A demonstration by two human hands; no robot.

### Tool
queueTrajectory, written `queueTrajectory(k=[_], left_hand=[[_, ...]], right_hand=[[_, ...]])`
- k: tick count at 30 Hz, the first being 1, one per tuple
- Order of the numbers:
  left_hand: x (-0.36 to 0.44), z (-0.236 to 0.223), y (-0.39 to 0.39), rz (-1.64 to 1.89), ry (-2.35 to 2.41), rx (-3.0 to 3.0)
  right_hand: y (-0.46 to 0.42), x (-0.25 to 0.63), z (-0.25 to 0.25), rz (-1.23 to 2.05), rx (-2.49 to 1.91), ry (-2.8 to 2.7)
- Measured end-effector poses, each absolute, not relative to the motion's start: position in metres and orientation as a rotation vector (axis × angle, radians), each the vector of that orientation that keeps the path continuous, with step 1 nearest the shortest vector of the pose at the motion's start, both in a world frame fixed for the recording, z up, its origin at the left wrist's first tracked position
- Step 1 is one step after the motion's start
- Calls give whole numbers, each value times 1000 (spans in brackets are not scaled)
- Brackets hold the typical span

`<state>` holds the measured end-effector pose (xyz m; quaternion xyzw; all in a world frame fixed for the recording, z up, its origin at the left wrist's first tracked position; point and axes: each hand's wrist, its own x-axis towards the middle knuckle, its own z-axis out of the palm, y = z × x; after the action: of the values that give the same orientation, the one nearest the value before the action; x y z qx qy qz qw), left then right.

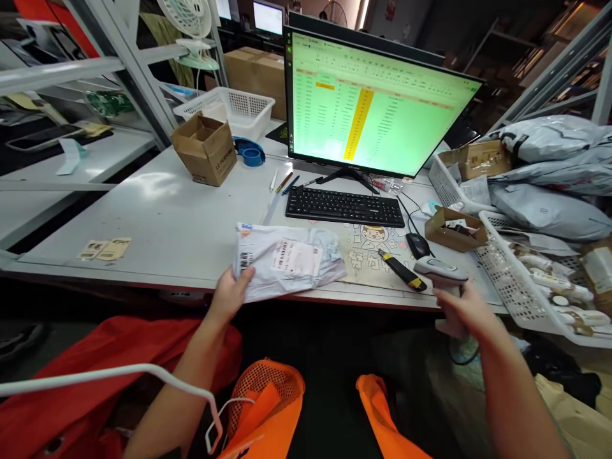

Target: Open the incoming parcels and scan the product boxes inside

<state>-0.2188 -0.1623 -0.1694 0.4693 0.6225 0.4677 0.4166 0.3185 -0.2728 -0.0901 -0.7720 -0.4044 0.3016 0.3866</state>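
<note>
My left hand [233, 290] grips the lower left corner of a white plastic mailer bag [258, 261], thumb on top. The bag lies at the desk's front edge, with a printed shipping label [296, 257] facing up. In my right hand [461, 303] is a grey handheld barcode scanner [440, 270], its head pointing left above the desk edge; my fingers wrap its handle. Just left of the scanner lies a yellow and black utility knife [402, 270]. Behind these are a black keyboard [344, 205] and a black mouse [417, 245].
A monitor [377, 102] showing a spreadsheet stands at the back. An open cardboard box [205, 150] and blue tape roll [251, 154] sit at the left. White baskets [514, 287] with small goods and grey parcels [549, 207] crowd the right. A small carton [454, 229] stands beside the mouse.
</note>
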Motion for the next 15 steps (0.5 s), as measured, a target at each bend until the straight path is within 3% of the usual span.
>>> queueTrajectory(k=[6,11,15], left_hand=[[-275,-203,-138,1330,2130,1418],[-274,-247,-133,1576,2257,1525],[-281,-258,-133,1470,2163,1741]], right_hand=[[-238,425,-121,342,-2362,-940],[-212,374,-117,-345,-2393,-1198],[-126,293,-116,-77,-2116,-1841]])
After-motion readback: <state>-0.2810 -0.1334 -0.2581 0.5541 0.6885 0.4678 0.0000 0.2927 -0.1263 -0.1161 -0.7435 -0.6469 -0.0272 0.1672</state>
